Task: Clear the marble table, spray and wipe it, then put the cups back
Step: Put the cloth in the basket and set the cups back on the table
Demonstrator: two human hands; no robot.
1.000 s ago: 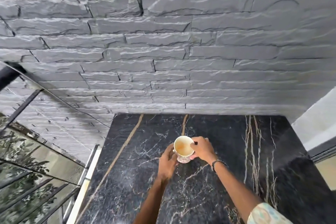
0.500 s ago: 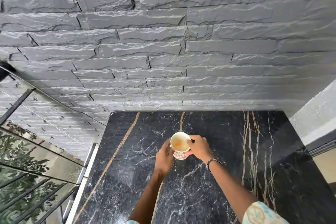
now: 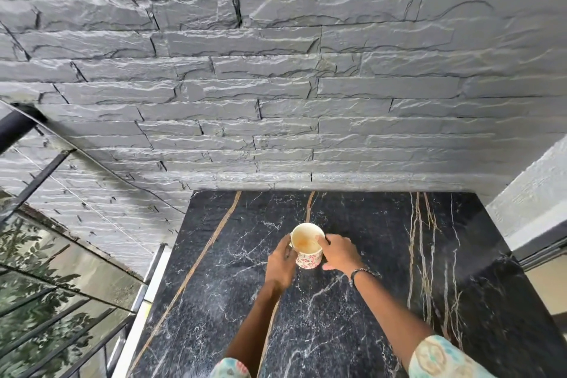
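a person's two hands close around a single cup [image 3: 306,245] standing near the middle of a black marble bench [image 3: 383,301], seen from a head-worn camera looking down. the right hand [image 3: 339,252] wraps the cup's right side, its fingers [image 3: 322,239] curled over the rim, while the left hand [image 3: 280,261] cups the left side with its fingers bent round the wall, partly hidden behind the cup. the cup is cream inside with a brownish stain at the bottom and a small red floral pattern on its outer wall; whether its base rests on the marble or is just lifted off it cannot be told. a dark bracelet [image 3: 357,272] circles the right wrist, and patterned pale sleeves [image 3: 441,359] show at the lower edge of the frame. the bench top is veined with white and crossed by tan streaks, one long diagonal on the left and several near-vertical lines on the right. its far edge meets a wall of rough grey stacked stone [image 3: 276,86]. to the left, a dark metal railing [image 3: 33,181] with glass panels looks out on green foliage [image 3: 27,301]; at right, a pale textured wall [image 3: 534,193] borders the bench.
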